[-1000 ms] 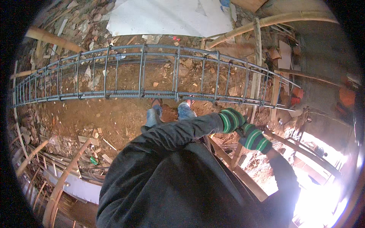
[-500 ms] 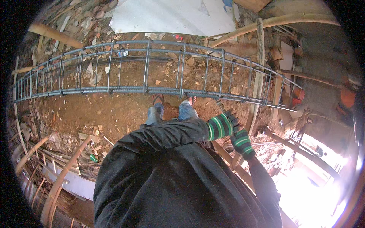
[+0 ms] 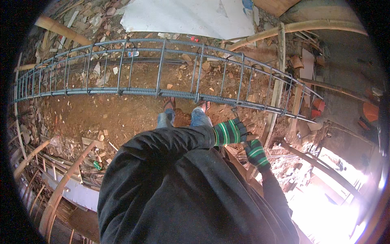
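Observation:
Straight ahead, a long steel rebar cage (image 3: 158, 69) with several stirrups runs crosswise at about waist height. My left hand (image 3: 228, 132), in a green-and-black striped fingerless glove, reaches across my body to the right, just on the near side of the cage's lower bars. Its fingers are curled, and a thin dark metal tool (image 3: 235, 111) sticks out beyond them toward the cage. In a matching glove, my right hand (image 3: 257, 154) is closed right beside the left fingertips. What it grips, if anything, is too small to make out.
Wooden poles and a post (image 3: 278, 87) support the cage's right end. Below lies dirt with rubble; my feet stand under the cage. A white sheet (image 3: 187, 18) lies at the far side. Bamboo poles (image 3: 67, 187) stand at lower left, and an orange-red container (image 3: 318, 106) at right.
My left hand has shifted slightly left, and a small gap shows between it and the right hand. The whole view has tilted a little.

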`<action>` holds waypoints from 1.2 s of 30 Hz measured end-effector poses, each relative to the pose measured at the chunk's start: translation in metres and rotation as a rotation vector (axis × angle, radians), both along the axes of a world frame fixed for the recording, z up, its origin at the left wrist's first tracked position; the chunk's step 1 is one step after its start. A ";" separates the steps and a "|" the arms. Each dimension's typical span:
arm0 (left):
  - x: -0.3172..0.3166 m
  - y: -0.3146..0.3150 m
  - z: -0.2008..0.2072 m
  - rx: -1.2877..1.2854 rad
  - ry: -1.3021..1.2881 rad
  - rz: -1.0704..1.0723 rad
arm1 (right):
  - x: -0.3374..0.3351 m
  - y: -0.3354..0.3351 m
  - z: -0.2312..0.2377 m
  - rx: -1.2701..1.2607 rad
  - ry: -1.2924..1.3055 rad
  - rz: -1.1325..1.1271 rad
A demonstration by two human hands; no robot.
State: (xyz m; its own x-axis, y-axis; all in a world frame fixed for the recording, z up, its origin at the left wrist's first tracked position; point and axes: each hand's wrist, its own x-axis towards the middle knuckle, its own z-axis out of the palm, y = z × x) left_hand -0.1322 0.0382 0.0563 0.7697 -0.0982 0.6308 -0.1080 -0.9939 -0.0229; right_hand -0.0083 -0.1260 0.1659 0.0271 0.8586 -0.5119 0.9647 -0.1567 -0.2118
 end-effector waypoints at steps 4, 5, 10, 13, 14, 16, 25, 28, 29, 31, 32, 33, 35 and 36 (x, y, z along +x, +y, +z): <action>0.002 0.005 0.000 -0.205 -0.061 -0.116 | -0.006 0.012 0.018 -0.021 0.131 -0.170; 0.003 0.005 -0.001 -0.225 -0.080 -0.136 | -0.008 0.016 0.020 -0.064 0.208 -0.335; 0.006 0.006 -0.007 -0.264 -0.134 -0.193 | -0.002 0.025 0.014 -0.376 0.499 -0.838; 0.007 0.007 -0.010 -0.284 -0.162 -0.219 | 0.006 0.018 0.002 0.015 0.522 -0.441; 0.007 0.007 -0.010 -0.289 -0.169 -0.227 | 0.010 0.016 -0.001 -0.018 0.590 -0.466; 0.009 0.008 -0.010 -0.297 -0.186 -0.246 | 0.016 0.013 -0.006 -0.087 0.721 -0.522; 0.028 0.007 0.011 -0.472 0.137 -0.271 | 0.001 0.041 0.015 -0.425 0.960 -0.953; 0.038 0.009 0.022 -0.529 0.412 -0.278 | -0.020 0.034 0.034 0.151 0.437 -0.678; 0.041 0.009 0.026 -0.554 0.446 -0.278 | -0.028 0.034 0.032 0.273 0.069 -0.495; 0.046 0.011 0.031 -0.599 0.514 -0.270 | -0.035 0.027 0.030 0.252 0.007 -0.573; 0.047 0.013 0.032 -0.605 0.526 -0.244 | -0.037 0.023 0.025 0.289 -0.001 -0.596; 0.049 0.014 0.034 -0.571 0.606 -0.276 | -0.037 0.021 0.018 0.286 -0.017 -0.481; 0.048 0.014 0.033 -0.537 0.623 -0.299 | -0.037 0.016 -0.002 0.168 0.010 -0.524; 0.047 0.014 0.031 -0.499 0.634 -0.301 | -0.035 0.012 -0.013 0.117 0.010 -0.523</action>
